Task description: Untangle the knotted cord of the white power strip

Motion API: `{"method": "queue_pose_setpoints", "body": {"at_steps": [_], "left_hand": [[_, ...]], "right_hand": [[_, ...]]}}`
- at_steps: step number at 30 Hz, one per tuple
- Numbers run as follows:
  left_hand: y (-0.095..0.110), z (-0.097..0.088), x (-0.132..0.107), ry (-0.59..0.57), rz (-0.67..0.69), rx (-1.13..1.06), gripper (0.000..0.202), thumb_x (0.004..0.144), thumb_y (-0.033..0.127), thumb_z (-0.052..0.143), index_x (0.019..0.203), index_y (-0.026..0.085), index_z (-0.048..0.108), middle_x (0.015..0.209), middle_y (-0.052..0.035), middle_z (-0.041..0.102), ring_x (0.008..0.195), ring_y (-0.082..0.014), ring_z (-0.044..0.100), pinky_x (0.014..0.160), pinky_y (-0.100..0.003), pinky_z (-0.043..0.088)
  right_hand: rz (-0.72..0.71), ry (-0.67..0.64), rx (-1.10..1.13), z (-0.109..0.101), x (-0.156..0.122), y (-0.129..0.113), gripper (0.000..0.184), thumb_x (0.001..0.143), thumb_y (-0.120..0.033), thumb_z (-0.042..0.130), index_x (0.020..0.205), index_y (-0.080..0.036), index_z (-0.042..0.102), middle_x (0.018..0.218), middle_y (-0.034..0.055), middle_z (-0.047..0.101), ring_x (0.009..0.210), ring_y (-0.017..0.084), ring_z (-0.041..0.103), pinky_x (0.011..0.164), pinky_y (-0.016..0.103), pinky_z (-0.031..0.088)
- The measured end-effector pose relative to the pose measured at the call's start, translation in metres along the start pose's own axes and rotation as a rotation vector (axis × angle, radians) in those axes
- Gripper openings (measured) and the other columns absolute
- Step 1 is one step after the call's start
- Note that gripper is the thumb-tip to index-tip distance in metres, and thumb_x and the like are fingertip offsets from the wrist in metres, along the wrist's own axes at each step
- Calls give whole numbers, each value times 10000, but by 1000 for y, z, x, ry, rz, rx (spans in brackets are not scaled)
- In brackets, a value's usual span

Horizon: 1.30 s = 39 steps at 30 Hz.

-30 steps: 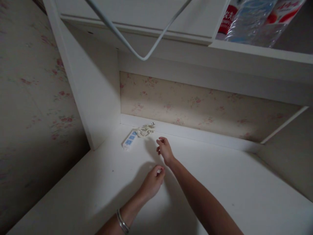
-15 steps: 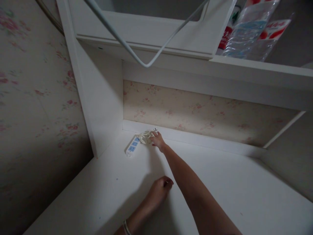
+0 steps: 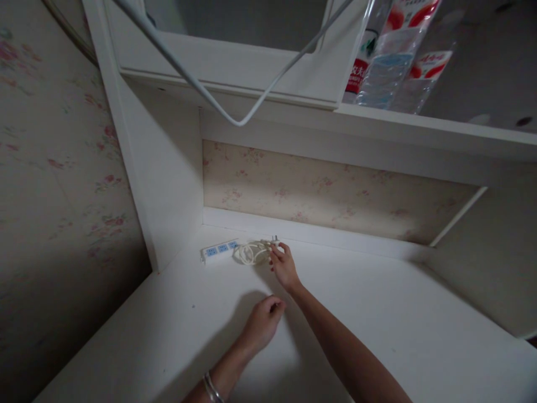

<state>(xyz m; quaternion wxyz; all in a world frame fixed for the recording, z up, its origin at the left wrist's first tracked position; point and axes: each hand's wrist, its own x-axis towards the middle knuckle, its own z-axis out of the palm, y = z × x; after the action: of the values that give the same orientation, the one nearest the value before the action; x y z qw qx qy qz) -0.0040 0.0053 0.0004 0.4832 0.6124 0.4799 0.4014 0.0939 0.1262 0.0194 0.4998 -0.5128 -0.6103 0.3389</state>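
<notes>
A white power strip [image 3: 219, 250] with blue sockets lies near the back left of the white desktop. Its pale cord [image 3: 250, 253] is looped in a loose coil at the strip's right end. My right hand [image 3: 283, 265] pinches the cord at its plug [image 3: 274, 241], whose metal prongs point up and away from me. Closer to me, my left hand [image 3: 263, 323] is curled with fingers and thumb together, apart from the strip and cord; whether anything is inside it is hidden. Bracelets [image 3: 211, 386] circle the left wrist.
Overhead, a white cabinet [image 3: 226, 61] spans the desk, and a pale cable or rod [image 3: 241, 121] bends down in front of it. Plastic bottles [image 3: 384, 78] stand on the upper right shelf. A white side panel [image 3: 168, 184] and flowered wallpaper [image 3: 62, 184] bound the left.
My right hand has drawn the plug and cord a little toward me and to the right. The power strip has swung from a slant to nearly sideways. The camera view has shifted slightly.
</notes>
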Motion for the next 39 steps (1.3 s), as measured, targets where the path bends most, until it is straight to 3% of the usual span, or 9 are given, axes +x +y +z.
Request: {"method": "queue_pose_setpoints", "body": {"at_steps": [9,13,16,18,22,27,33,36,39], "left_hand": [[17,-23,-6,382,178,17,297,900,402,468,930,163,643,880,-62,663,839,-196,589,758,-277,438],[21,-41,-15,576,372,295,228,905,333,476,910,185,649,902,-69,627,902,-204,580,849,-308,442],[20,-47,-13,644,416,481,189,858,321,543,911,200,678,947,-74,618,970,-226,567,943,-362,412],[17,-47,-8,581,369,500,180,839,328,558,878,205,683,947,-66,633,970,-228,572,938,-368,418],[13,-41,0,280,187,233,227,827,371,559,867,179,673,902,-52,675,861,-194,614,792,-297,478],[24,-33,-9,-45,-85,-69,381,767,462,612,954,137,676,758,-27,668,528,-121,549,492,-227,400],[36,-25,-14,-122,-207,-223,373,764,492,617,748,122,655,628,-10,615,559,-121,528,540,-227,378],[31,-20,-12,-61,-181,-160,391,740,511,634,664,128,624,580,11,565,552,-110,486,531,-221,341],[25,-16,-8,-22,-165,-82,437,748,559,610,683,127,632,576,17,550,549,-112,465,517,-221,317]], "right_hand": [[-78,-8,-39,-60,-117,-4,334,907,-367,490,1178,-312,676,1381,66,436,697,109,607,603,276,531],[-187,26,-110,-72,-149,-2,292,894,-266,509,1076,-320,730,1315,76,514,684,115,601,598,277,507],[-332,15,-164,-78,-163,-1,326,874,-199,519,1071,-353,727,1274,64,564,659,116,588,607,284,499],[-411,-31,-185,-80,-168,-2,358,864,-165,521,1079,-370,720,1250,54,589,663,123,595,619,289,499],[-454,-76,-180,-85,-170,-8,361,867,-140,509,1062,-350,728,1225,60,606,687,128,616,629,286,504],[-193,-3,-23,-85,-167,-9,192,876,-264,557,922,-250,743,1252,103,566,726,147,627,561,269,506],[113,250,355,-81,-152,-6,269,764,-411,712,913,-219,594,1058,61,645,546,90,553,467,228,443],[187,266,449,-82,-146,-5,424,746,-451,720,1065,-228,554,905,23,650,475,76,499,431,216,403],[209,213,352,-85,-144,-6,485,792,-481,663,1174,-193,588,685,-9,601,471,96,459,433,223,369]]}}
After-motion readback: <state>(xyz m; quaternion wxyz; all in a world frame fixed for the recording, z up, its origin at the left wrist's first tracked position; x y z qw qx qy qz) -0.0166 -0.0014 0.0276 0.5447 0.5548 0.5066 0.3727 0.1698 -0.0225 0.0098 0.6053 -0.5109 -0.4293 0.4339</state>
